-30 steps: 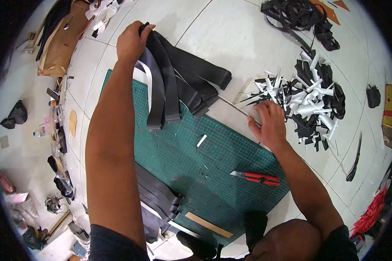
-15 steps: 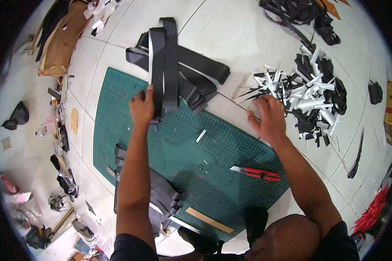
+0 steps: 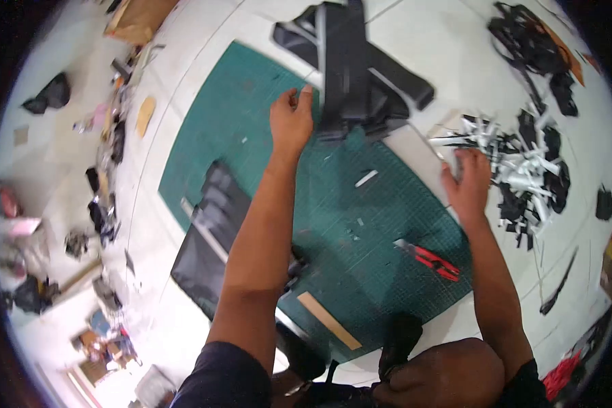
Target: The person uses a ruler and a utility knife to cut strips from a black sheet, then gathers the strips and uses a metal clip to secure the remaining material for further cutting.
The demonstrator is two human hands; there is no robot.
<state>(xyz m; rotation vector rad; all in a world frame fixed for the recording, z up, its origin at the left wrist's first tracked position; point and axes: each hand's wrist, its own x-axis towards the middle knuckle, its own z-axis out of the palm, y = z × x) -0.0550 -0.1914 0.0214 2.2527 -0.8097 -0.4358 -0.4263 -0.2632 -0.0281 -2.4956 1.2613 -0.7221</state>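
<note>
My left hand (image 3: 292,122) is just left of a pile of long black strips (image 3: 347,68), its fingers apart and nothing seen in them. The strips lie crossed over each other at the far edge of a green cutting mat (image 3: 251,102). Beside the heap of black and white scraps (image 3: 523,163), my right hand (image 3: 468,180) hovers with thumb and fingers apart. A red utility knife (image 3: 434,262), blade out, rests on the mat nearer my body. Left of my left forearm lie more dark grey pieces (image 3: 207,255), partly hidden by the arm.
A tan strip (image 3: 328,321) lies on the mat's near edge, and a small white scrap (image 3: 366,178) near its middle. Tangled black material (image 3: 530,41) sits at the far right. Assorted clutter lines the left side, with a brown bag (image 3: 139,20) beyond.
The whole view has turned and shifted, so the mat and strips appear farther right. My left hand has come off the strips' edge. My right hand stays beside the scraps.
</note>
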